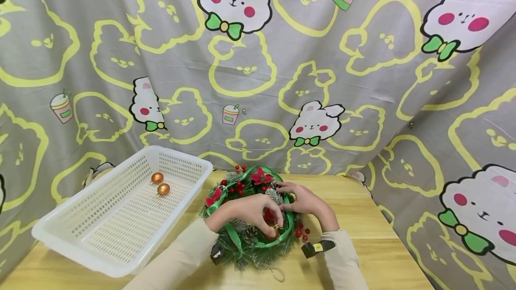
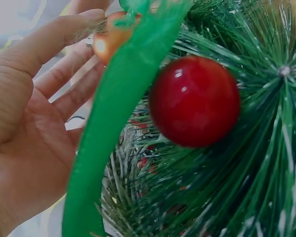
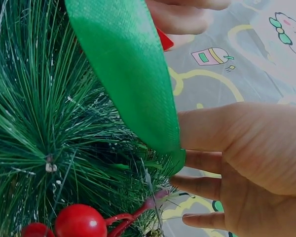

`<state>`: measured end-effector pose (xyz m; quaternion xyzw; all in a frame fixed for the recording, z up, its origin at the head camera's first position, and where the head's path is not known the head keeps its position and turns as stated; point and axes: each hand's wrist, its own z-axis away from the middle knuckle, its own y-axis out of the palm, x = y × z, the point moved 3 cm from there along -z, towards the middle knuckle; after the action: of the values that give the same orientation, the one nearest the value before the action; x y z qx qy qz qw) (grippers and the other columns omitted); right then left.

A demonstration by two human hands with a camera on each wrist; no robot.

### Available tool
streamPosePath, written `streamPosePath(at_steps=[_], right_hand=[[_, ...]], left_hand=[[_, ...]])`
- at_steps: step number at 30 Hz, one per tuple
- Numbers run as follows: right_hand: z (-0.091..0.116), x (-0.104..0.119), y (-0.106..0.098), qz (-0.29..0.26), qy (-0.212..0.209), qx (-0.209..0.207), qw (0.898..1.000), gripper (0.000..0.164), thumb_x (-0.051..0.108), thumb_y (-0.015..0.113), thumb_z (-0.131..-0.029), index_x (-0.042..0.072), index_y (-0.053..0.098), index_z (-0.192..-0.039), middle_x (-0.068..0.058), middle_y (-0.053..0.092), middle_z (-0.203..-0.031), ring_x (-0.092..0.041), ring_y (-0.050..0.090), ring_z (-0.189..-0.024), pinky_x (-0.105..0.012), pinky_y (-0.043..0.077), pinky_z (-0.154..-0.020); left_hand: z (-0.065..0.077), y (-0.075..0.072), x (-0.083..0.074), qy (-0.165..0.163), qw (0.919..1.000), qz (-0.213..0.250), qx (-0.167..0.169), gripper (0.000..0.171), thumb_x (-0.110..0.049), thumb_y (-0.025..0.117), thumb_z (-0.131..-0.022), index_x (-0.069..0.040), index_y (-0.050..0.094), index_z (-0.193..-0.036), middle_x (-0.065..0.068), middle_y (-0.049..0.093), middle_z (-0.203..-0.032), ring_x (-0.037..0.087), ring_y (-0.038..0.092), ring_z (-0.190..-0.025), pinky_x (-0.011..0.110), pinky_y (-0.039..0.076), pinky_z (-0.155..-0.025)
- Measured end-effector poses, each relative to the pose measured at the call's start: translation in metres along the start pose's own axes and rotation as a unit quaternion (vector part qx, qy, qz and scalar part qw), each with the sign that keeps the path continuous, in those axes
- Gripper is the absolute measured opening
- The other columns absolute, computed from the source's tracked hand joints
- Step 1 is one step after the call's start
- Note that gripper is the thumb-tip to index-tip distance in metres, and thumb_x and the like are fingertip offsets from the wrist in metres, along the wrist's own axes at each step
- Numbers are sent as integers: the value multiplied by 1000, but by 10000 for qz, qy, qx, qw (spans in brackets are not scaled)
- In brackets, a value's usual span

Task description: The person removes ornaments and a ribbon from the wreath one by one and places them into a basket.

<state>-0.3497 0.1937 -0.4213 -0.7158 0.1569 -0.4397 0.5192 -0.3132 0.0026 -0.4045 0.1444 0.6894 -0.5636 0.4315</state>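
"Where is the wreath?"

"The pine Christmas wreath point(image 1: 264, 258) lies on a wood-grain table point(image 1: 387, 247), at six o'clock in the head view. Shiny green ribbon point(image 3: 130, 74) winds around it."

"What is the left hand doing?"

"The left hand point(image 1: 253, 211) reaches over the wreath from nine o'clock. Its thumb and forefinger pinch a copper-coloured bauble point(image 1: 273, 233), at about four o'clock within the ring. The left wrist view shows that bauble at eleven o'clock, partly behind the ribbon, with a glossy red berry point(image 2: 195, 101) close to the centre."

"And the right hand?"

"The right hand point(image 1: 305, 199) is at the wreath's two o'clock edge, thumb and forefinger apart. The ribbon covers its thumb tip in the right wrist view, so I cannot tell whether it grips anything."

"What else decorates the wreath?"

"A red poinsettia point(image 1: 261, 176) at twelve o'clock, another at ten, a pine cone point(image 1: 250, 235) at six, and a red berry cluster point(image 1: 302, 232) between three and four."

"Anything nearby?"

"At the wreath's nine o'clock, a white plastic basket point(image 1: 117, 227) holds two copper-coloured ornaments point(image 1: 163, 189) towards its two o'clock corner. Behind hangs a grey cartoon-print curtain point(image 1: 258, 97)."
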Motion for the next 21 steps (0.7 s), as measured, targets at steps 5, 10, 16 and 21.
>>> streamPosePath(at_steps=[5,10,16,21], right_hand=[[0,1,0,17,-16,-13,10000,45,16,75,-93,1,64,-135,-22,47,-155,-47,41,-143,-59,47,-105],[0,0,2,-39,-47,17,10000,46,17,75,-93,1,64,-135,-23,46,-155,-48,41,-143,-60,46,-105],[1,0,1,-88,-25,9,10000,46,17,75,-93,1,64,-134,-23,46,-155,-48,39,-144,-61,45,-106],[-1,-2,1,-68,-5,13,10000,45,17,75,-93,2,65,-135,-22,46,-156,-48,39,-145,-60,45,-107]], left_hand=[[1,1,0,2,10000,49,-27,17,-15,80,-89,-15,75,-105,-4,72,-103,17,68,-94,21,54,-83],[2,3,3,56,9999,82,99,22,-14,81,-88,-12,75,-109,-2,73,-107,8,67,-93,22,55,-86],[2,0,3,9,9998,2,219,25,-11,83,-85,-13,75,-109,-3,74,-110,5,67,-92,25,56,-86],[1,-2,2,-10,9996,-167,235,23,-13,83,-85,-13,76,-108,-4,75,-109,9,68,-91,20,55,-82]])
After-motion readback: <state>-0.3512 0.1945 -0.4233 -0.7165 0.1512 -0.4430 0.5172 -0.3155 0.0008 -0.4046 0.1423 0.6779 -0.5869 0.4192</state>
